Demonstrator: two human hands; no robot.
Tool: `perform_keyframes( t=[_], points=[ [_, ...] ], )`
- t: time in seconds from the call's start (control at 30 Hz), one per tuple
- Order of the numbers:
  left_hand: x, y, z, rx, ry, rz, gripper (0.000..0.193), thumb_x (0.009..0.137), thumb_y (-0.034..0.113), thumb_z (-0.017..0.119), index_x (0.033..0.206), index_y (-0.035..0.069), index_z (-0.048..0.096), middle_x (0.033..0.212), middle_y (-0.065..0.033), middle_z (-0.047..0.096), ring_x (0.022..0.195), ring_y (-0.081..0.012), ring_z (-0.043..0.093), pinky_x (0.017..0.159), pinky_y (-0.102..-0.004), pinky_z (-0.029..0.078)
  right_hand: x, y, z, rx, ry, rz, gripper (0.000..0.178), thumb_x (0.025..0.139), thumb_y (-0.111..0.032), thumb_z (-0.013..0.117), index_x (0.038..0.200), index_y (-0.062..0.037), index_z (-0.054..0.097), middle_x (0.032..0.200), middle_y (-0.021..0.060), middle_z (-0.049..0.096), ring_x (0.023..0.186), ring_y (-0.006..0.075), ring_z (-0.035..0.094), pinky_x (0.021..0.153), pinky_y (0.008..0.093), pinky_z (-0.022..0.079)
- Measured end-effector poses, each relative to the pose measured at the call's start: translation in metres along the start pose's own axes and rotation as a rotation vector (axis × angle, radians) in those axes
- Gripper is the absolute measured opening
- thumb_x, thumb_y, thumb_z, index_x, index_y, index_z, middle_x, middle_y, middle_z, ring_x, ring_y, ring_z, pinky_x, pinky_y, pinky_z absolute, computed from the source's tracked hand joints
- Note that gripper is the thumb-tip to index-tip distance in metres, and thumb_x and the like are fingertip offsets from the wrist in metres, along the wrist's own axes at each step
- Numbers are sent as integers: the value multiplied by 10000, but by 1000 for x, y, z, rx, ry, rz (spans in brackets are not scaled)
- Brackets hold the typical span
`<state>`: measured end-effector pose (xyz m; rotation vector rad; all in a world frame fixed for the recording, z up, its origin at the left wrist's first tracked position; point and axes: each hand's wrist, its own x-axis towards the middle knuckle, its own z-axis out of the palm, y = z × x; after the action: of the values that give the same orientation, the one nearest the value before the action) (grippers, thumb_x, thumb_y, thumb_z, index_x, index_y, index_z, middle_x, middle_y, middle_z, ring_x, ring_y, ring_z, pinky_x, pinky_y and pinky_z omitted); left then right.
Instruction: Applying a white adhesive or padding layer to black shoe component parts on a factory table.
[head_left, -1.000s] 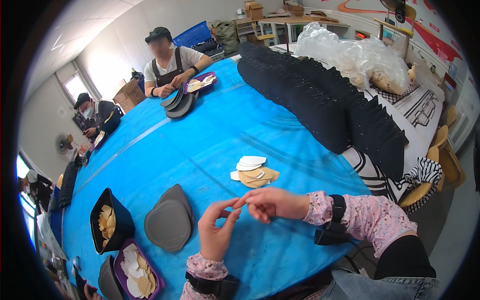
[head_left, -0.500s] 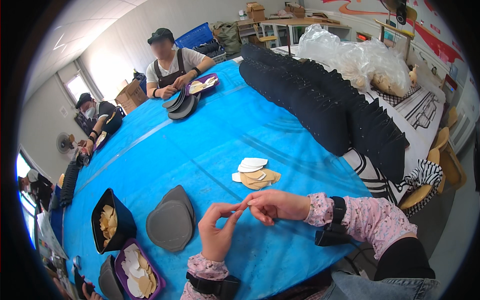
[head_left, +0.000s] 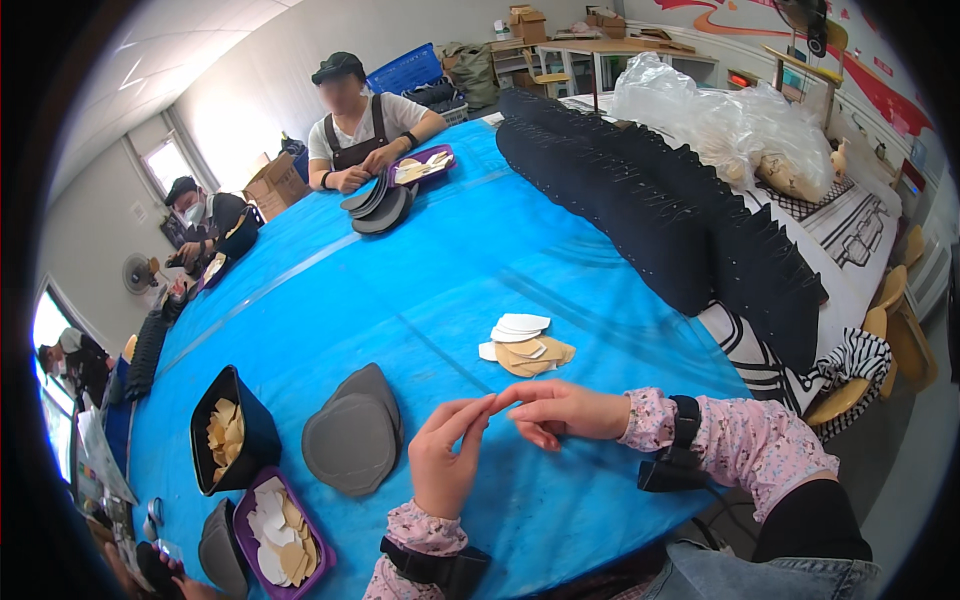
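Little has changed; fingerwork continues: left hand (head_left: 446, 458) and right hand (head_left: 568, 410) touch fingertips, any hold unclear, patches (head_left: 524, 350) at one o'clock.

Bright light glares from the window (head_left: 168, 166) at left, soft shadows streak the blue table (head_left: 450, 262), and fisheye edges curve

No words or numbers can be read. On the white wall (head_left: 750, 46) at the upper right, small red marks (head_left: 882, 66) stand near a broad red ribbon-shaped graphic (head_left: 893, 100) – perhaps lettering, but too small and blurred to make out. On the grey wall (head_left: 95, 215) at the left, 1 small pale sheet (head_left: 140, 213) hangs near the window (head_left: 170, 165), its face illegible – and the white cloth (head_left: 850, 235) at the right bears black line drawings without readable text.
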<state>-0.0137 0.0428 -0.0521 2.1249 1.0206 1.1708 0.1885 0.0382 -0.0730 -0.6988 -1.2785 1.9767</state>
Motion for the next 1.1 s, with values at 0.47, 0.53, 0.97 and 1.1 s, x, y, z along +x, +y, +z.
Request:
perform_keyframes(
  t=[0.47,0.53,0.97,1.1],
  points=[
    [1,-9,1,108,-89,54,185,859,115,627,1031,104,694,965,-51,673,854,-226,629,750,-340,441,1,-4,8,57,82,39,419,988,-406,412,1042,-45,618,612,-4,520,503,69,468,467,196,364],
    [2,-8,-2,203,-42,178,177,845,133,647,1012,123,703,944,-16,673,855,-201,628,760,-332,431,0,-1,7,41,41,52,448,993,-413,372,1103,-49,610,612,1,509,503,80,448,481,208,369],
    [0,-9,-9,68,-3,22,58,778,147,721,825,121,700,837,-3,667,811,-190,607,796,-327,404,-10,-3,14,-657,-39,-148,476,932,-174,552,1364,-44,401,640,16,554,572,68,509,536,239,376],
    [0,-13,-8,266,52,161,45,801,143,695,794,114,661,789,-20,632,797,-211,585,794,-338,395,-9,-7,18,-712,-69,-118,497,934,-179,553,1383,-50,383,648,16,555,576,68,511,542,235,383]
  ],
)
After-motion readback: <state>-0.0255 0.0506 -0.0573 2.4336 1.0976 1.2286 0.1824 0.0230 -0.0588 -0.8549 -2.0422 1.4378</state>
